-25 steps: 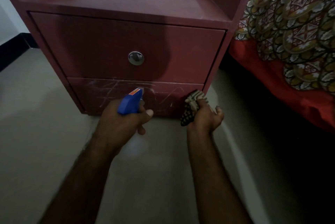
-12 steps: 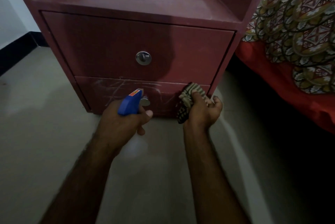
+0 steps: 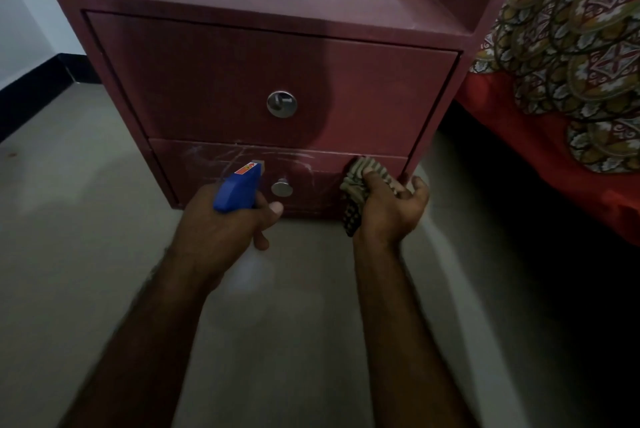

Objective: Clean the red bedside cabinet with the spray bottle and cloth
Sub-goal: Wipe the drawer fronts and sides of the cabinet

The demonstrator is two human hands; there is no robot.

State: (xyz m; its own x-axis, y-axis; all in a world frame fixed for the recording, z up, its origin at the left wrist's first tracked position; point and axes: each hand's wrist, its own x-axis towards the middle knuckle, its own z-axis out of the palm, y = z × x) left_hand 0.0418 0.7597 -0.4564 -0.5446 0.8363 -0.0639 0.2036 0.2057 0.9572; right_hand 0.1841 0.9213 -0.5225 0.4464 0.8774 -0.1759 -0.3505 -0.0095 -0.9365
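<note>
The red bedside cabinet point(image 3: 214, 81) stands on the floor with two drawers, each with a round metal knob. White streaks mark the lower drawer front point(image 3: 207, 164). My left hand point(image 3: 221, 230) grips the spray bottle point(image 3: 239, 190); only its blue head shows, its nozzle close to the lower drawer. My right hand point(image 3: 391, 209) holds a bunched patterned cloth point(image 3: 356, 182) against the lower drawer's right end.
A bed with a red sheet and patterned cover point(image 3: 571, 57) sits right of the cabinet, with a dark gap under it. A white wall with black skirting point(image 3: 31, 95) runs at the left. Pale floor point(image 3: 86, 220) lies in front.
My right hand has carried the cloth up from the cabinet's base onto the lower drawer's right end. The lower knob has come into view. My left hand holds the bottle much as before.
</note>
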